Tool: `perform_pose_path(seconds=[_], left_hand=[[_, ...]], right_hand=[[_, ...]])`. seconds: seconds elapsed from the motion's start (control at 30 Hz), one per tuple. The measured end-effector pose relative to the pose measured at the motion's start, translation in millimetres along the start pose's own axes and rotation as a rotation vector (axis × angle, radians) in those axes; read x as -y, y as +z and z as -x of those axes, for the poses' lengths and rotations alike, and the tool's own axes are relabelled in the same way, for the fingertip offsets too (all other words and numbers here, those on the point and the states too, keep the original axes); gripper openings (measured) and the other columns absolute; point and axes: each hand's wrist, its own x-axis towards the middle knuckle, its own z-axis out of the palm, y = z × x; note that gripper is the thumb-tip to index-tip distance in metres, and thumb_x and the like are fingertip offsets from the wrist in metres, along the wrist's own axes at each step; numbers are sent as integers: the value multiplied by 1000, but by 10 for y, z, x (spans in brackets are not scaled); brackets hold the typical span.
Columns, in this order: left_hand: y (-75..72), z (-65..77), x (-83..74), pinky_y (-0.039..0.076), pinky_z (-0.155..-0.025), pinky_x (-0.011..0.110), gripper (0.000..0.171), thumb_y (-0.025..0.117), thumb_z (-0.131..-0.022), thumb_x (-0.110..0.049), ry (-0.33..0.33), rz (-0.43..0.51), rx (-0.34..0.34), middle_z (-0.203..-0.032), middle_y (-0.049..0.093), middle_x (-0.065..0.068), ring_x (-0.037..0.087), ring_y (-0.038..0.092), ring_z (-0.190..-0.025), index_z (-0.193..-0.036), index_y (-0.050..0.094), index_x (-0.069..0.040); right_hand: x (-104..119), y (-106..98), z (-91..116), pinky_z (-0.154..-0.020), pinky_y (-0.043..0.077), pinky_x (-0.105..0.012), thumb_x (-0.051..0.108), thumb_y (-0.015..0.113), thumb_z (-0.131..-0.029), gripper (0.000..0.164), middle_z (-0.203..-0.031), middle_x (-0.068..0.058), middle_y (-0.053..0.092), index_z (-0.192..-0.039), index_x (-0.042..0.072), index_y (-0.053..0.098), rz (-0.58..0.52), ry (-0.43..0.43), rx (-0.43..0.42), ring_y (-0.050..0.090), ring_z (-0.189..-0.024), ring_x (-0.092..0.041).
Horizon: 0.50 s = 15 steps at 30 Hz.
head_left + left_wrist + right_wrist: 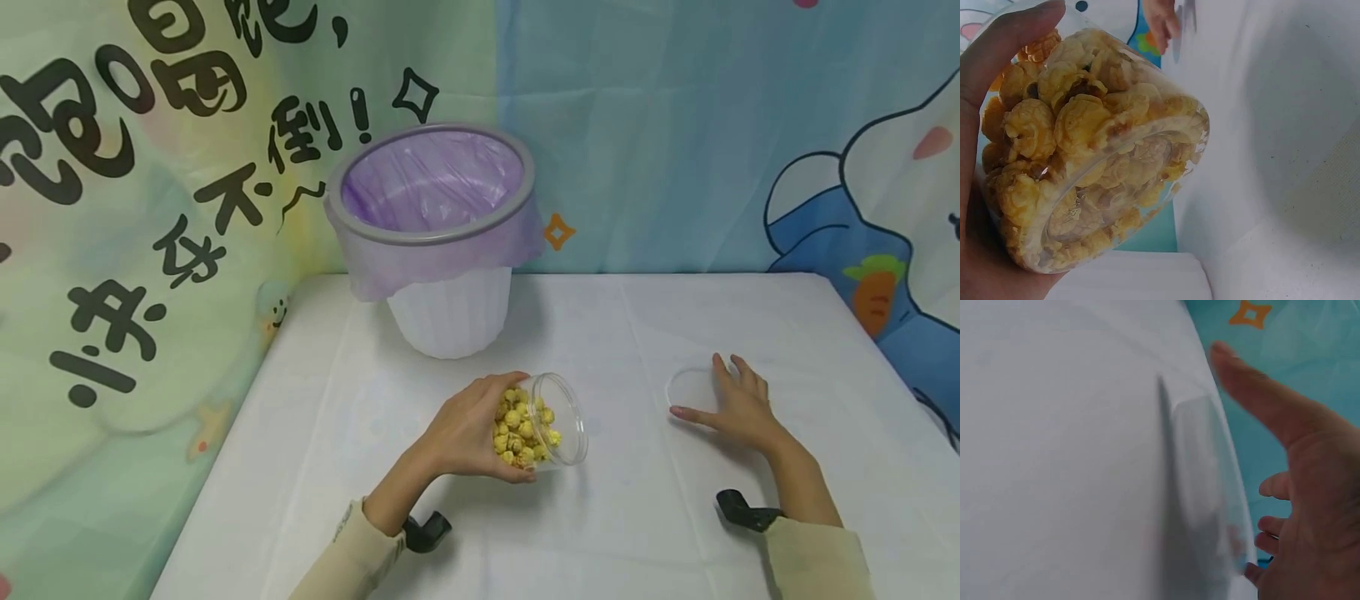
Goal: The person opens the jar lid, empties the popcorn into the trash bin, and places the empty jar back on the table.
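My left hand [468, 429] grips a clear plastic jar [582, 427] on its side, above the table, with its uncovered mouth toward the right. Yellow popcorn [517, 429] fills much of it. The left wrist view shows the jar's base close up, the popcorn [1082, 125] behind the clear wall and the thumb over one side. A clear round lid [692, 390] lies on the table at the right. Over the lid's right edge is my right hand [738, 408], fingers and thumb spread. In the right wrist view the lid [1200, 481] appears beside the hand [1316, 462].
Behind the jar, at the back left of the white table [600, 533], stands a white wastebasket [453, 312] with a grey rim and a purple bag liner [435, 179]. A printed cloth backdrop [637, 167] hangs behind the table and down its left side.
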Motion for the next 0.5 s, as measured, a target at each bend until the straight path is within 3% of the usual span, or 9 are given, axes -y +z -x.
perform_pose_path(seconds=[0.2, 0.33, 0.5], left_hand=[[-33, 20, -45, 46, -86, 32, 111, 81, -50, -58, 7, 20, 11, -125, 50, 2, 15, 48, -111, -139, 31, -14], [-60, 25, -53, 45, -87, 33, 112, 82, -50, -57, 8, 30, 2, -126, 50, 3, 15, 48, -111, -139, 32, -14], [-60, 36, -75, 45, -88, 33, 112, 82, -50, -57, 10, 40, -2, -127, 50, 4, 15, 48, -112, -140, 32, -14]], right_hand=[[342, -273, -213, -91, 13, -73, 43, 57, -88, 89, -143, -36, 1, -144, -7, 8, -144, -60, -87, -3, -130, -52], [733, -408, -430, -96, 16, -68, 36, 53, -93, 75, -144, -33, 14, -145, -4, 16, -235, -169, -141, 10, -131, -49], [1319, -538, -690, -103, 22, -54, 30, 52, -94, 67, -144, -24, 27, -147, 5, 19, -364, -310, -145, 25, -131, -39]])
